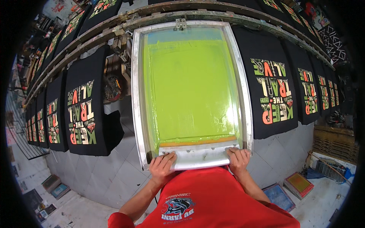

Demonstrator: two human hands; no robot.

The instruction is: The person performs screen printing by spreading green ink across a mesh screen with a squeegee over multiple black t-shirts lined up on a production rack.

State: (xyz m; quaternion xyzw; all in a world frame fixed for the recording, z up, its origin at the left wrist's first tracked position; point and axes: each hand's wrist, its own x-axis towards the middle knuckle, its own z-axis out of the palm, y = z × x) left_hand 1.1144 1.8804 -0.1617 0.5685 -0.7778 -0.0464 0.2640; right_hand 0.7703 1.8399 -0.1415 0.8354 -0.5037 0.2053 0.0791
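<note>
A screen-printing frame (136, 95) with pale metal sides stretches out in front of me. Bright green ink (192, 87) coats most of its mesh, glossy toward the lower right. Across the frame's near end lies a wide metal squeegee (199, 155), its orange blade (197, 142) facing the ink and green ink along its edge. My left hand (162, 166) is closed around the squeegee's left end. Its right end is gripped by my right hand (238, 160), close to the frame's right side. Whatever lies under the screen is hidden.
Black printed T-shirts hang in rows, the nearest being a left shirt (95, 66) and a right shirt (245, 49). A long rail (159, 17) runs behind the frame, with a clamp (180, 24) at its far end. Framed screens (299, 185) lie on the floor at lower right.
</note>
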